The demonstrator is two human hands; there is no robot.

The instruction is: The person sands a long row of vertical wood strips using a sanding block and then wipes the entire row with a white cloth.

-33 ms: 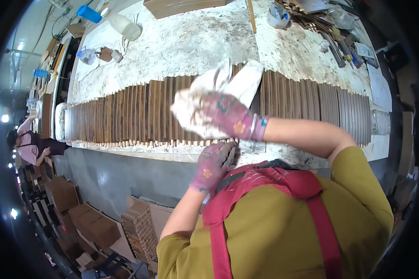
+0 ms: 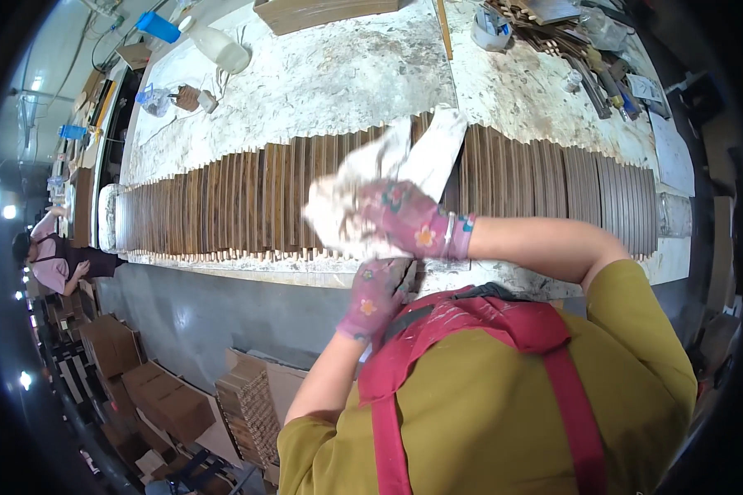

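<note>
Under right hand (image 2: 409, 223), cloth (image 2: 404, 161) half hidden

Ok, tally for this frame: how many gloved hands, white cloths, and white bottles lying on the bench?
Gloved hands: 2, the left hand at the bench edge and the right hand on the cloth
White cloth: 1, spread over the row of dark wooden strips
White bottle: 1, lying on its side
Total: 4

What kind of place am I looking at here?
Most likely a woodworking or finishing workshop. A long row of dark wooden slats lies across a stained workbench, the right hand presses a white rag on them, and cardboard boxes sit below.
</note>
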